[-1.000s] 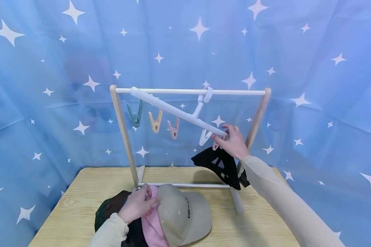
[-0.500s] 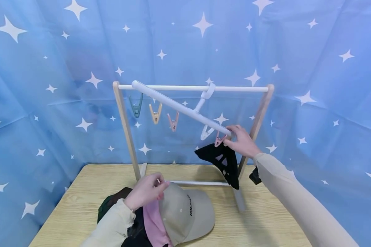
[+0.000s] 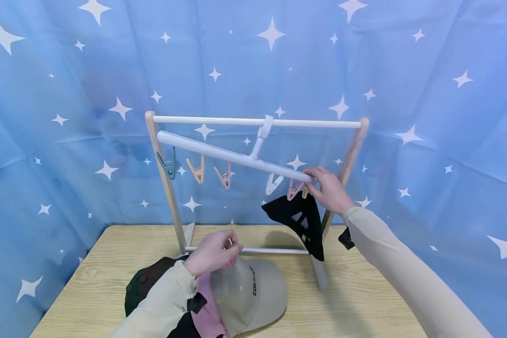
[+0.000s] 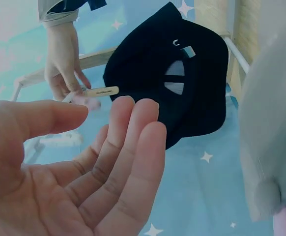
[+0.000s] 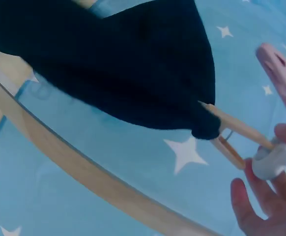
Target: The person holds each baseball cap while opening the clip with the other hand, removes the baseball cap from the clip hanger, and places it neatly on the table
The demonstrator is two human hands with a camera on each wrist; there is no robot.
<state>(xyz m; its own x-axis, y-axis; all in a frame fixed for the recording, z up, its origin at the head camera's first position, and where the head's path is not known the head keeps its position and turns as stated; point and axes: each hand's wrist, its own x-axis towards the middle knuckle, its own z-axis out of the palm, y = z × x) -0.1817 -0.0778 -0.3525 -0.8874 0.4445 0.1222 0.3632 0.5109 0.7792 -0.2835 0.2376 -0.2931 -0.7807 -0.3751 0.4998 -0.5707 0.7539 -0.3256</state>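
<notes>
A white hanger bar (image 3: 219,155) with several coloured clips hangs by its hook from the rack's top rail (image 3: 321,124). My right hand (image 3: 325,188) grips the bar's right end (image 5: 273,160). A black cap (image 3: 297,220) hangs from a tan clip (image 5: 231,132) just below that hand, beside a pink clip (image 3: 293,190). My left hand (image 3: 219,251) hovers over a khaki cap (image 3: 253,295) on the table, fingers relaxed. The left wrist view shows its palm (image 4: 108,167) holding nothing, with the black cap (image 4: 182,73) beyond.
Under the khaki cap lie a pink cap (image 3: 207,319) and a dark green and brown cap (image 3: 145,286). The rack's wooden posts (image 3: 169,197) and low rail (image 3: 274,251) stand on the wooden table (image 3: 355,300). A starred blue cloth (image 3: 67,117) closes the back and sides.
The hanger bar has swung flatter, its left end lower, and its hook has slid left along the rail. My left hand has lifted off the caps.
</notes>
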